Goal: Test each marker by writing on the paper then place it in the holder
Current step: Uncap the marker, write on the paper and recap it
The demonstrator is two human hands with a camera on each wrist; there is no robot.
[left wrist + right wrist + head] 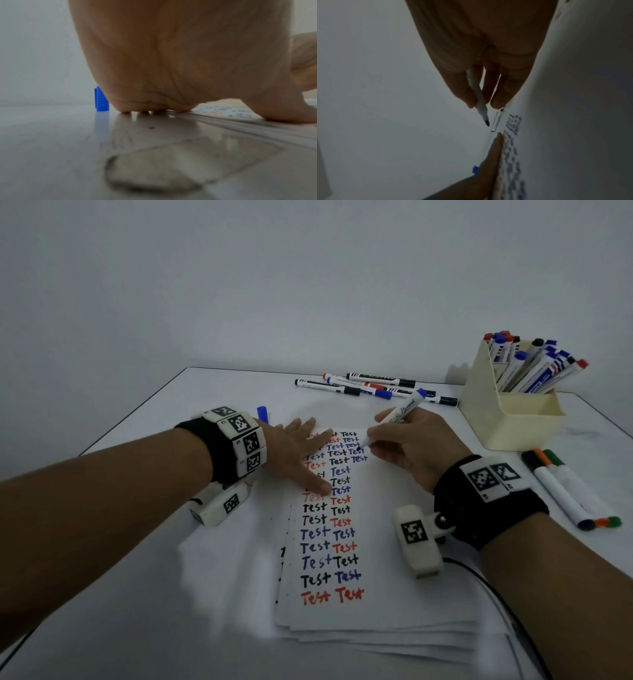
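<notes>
- Head view: my right hand (409, 445) pinches an uncapped whiteboard marker (394, 419) in a writing grip, tip at the top of the third column on the paper (387, 542). My left hand (294, 453) lies flat, fingers straight, pinning the sheet and holding nothing.
- Cream holder (507, 419), far right: crowded with capped markers leaning outward (blue, red and black caps). Risk, as I judge it: another one pushed in could tip the leaners out.
- Loose markers (373, 386) lie beyond the paper; three more (572, 491) beside my right wrist.
- Left wrist view: palm pressed on the table, blue cap (101, 99) standing upright just beside it. A sweep of the hand could knock it away, leaving the marker uncapped.
- Right wrist view: fingers curled round the barrel, dark tip (487, 122) bare just above the sheet; lifting my left hand would let the paper slide.
</notes>
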